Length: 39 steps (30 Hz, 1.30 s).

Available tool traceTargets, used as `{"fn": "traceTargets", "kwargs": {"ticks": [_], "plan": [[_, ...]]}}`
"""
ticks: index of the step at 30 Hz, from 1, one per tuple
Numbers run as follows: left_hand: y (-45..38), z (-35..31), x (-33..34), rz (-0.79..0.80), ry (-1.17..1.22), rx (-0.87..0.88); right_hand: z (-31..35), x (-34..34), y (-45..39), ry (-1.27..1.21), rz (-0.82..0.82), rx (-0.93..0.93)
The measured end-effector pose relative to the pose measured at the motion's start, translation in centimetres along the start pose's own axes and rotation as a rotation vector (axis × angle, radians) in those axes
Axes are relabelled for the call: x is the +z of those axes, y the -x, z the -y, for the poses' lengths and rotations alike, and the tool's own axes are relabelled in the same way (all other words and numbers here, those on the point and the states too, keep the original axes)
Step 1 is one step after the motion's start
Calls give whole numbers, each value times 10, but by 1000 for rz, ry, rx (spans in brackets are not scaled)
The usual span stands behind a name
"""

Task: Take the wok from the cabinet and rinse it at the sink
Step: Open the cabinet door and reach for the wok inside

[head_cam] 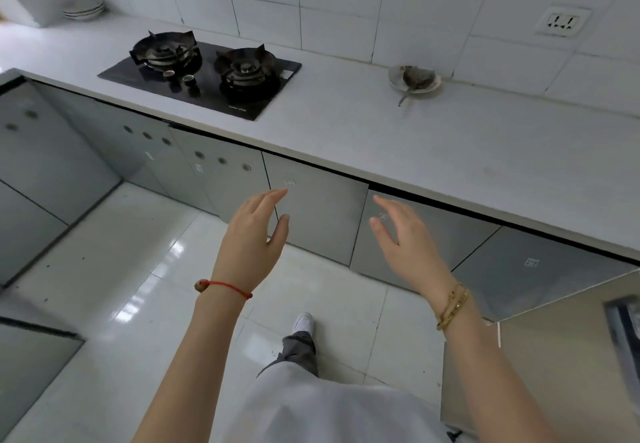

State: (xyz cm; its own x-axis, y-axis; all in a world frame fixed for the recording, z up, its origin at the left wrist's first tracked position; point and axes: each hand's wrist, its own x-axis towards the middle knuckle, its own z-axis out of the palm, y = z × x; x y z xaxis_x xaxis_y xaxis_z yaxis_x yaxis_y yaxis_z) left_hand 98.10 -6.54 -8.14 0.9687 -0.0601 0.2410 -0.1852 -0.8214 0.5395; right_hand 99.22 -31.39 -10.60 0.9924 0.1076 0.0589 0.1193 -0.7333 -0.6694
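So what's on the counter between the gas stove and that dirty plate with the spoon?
Nothing: in the head view, the countertop between the stove and the plate is bare.

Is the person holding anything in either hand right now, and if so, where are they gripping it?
Nothing is held. The left hand and right hand are both open with fingers extended, raised in front of the closed cabinet doors, touching nothing.

red cord bracelet (pixel 231 287); gold bangles (pixel 453 304); grey trousers (pixel 300 347); white shoe (pixel 303 322)
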Motion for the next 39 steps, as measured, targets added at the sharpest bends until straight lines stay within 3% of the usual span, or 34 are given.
{"fn": "traceTargets", "kwargs": {"ticks": [9,16,27,39], "plan": [[-158,57,10,164,26,150,21,28,-116,-41,-159,151],[-217,68,35,280,115,261,16,44,-143,-39,-228,263],[-234,83,63,412,151,428,14,74,-127,-6,-348,396],[-209,124,54,450,157,511,35,112,-107,-1,-420,464]]}}
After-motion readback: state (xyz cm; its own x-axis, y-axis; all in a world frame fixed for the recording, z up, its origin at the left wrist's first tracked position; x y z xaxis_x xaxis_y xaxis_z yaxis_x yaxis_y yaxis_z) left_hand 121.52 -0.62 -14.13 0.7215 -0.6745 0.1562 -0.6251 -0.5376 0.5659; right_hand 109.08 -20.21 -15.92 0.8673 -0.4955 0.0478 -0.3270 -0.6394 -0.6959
